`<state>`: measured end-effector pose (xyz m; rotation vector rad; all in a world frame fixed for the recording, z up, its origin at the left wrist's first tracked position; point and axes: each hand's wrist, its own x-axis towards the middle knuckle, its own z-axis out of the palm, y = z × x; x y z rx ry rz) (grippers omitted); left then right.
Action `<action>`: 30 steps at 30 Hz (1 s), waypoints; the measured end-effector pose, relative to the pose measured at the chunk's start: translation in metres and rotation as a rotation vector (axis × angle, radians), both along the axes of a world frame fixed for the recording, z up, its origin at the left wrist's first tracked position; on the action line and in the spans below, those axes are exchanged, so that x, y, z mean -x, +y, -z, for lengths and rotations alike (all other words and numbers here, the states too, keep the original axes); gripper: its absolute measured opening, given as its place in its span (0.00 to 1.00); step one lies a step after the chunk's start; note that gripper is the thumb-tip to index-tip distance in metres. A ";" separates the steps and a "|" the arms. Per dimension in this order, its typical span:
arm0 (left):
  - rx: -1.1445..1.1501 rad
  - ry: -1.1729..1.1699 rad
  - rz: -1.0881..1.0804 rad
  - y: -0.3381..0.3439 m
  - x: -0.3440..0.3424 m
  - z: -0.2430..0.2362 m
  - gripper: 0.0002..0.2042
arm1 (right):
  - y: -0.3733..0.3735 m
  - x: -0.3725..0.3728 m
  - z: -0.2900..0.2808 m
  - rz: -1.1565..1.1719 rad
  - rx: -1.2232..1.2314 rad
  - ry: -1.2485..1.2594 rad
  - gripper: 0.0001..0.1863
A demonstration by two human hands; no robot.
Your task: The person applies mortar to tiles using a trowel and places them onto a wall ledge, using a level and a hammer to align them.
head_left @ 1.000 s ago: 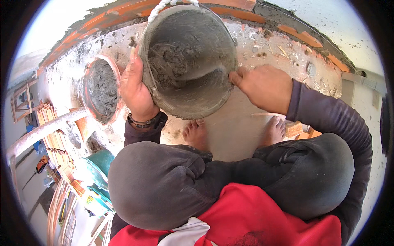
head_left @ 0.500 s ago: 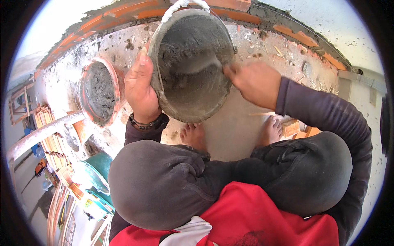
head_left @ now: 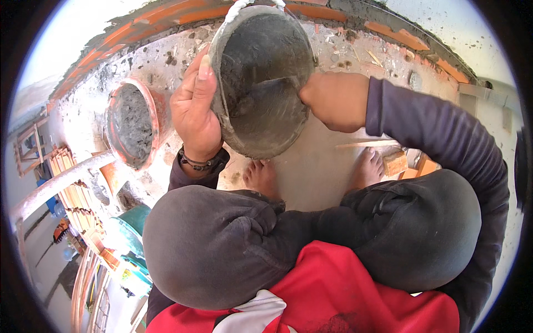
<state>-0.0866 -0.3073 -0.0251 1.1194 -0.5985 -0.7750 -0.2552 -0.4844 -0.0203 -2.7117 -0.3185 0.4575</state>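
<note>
A mortar-caked bucket [head_left: 263,151] is tilted toward me in front of my knees, with its white-wrapped handle [head_left: 240,8] at the far side. My left hand [head_left: 195,108] grips its left rim, thumb up along the edge. Wet grey mortar [head_left: 244,53] coats the inside and lies thicker toward the upper left. At the right rim my right hand [head_left: 336,101] is closed in a fist around a trowel, its grip hidden by the fingers. The trowel's mortar-covered blade [head_left: 273,93] reaches into the bucket and blends with the grey around it.
A second round tub [head_left: 157,125] of grey mortar stands to the left. Beyond the bucket runs a low course of orange bricks [head_left: 408,38] with mortar. A pale pole [head_left: 61,180] crosses at left. Wood pieces [head_left: 395,164] lie beside my right foot [head_left: 366,168]; debris dots the floor.
My right hand has shifted slightly left and down, and the blurred blade now shows more steadily. The bucket has moved up a little, with my left hand still on its rim.
</note>
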 end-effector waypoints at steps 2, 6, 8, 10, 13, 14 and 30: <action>0.005 0.008 0.007 -0.002 0.002 -0.006 0.19 | -0.013 -0.005 0.001 -0.020 -0.114 0.130 0.12; 0.016 0.001 -0.007 0.002 0.000 -0.004 0.19 | -0.021 -0.014 -0.009 0.242 -0.427 0.614 0.10; 0.031 0.034 0.014 0.004 -0.002 -0.002 0.19 | -0.021 -0.013 -0.004 0.270 -0.606 0.717 0.11; 0.034 0.047 0.017 0.004 -0.003 -0.006 0.20 | -0.024 -0.008 0.013 0.255 -0.825 0.739 0.11; 0.040 0.055 -0.003 0.003 -0.002 -0.010 0.20 | -0.028 0.003 0.040 0.307 -1.197 0.860 0.13; 0.052 0.071 0.000 0.001 0.000 -0.007 0.21 | -0.030 0.012 0.048 0.349 -1.311 0.906 0.14; 0.119 0.343 0.026 0.026 -0.029 -0.008 0.26 | -0.128 0.208 -0.019 1.150 -1.177 0.429 0.17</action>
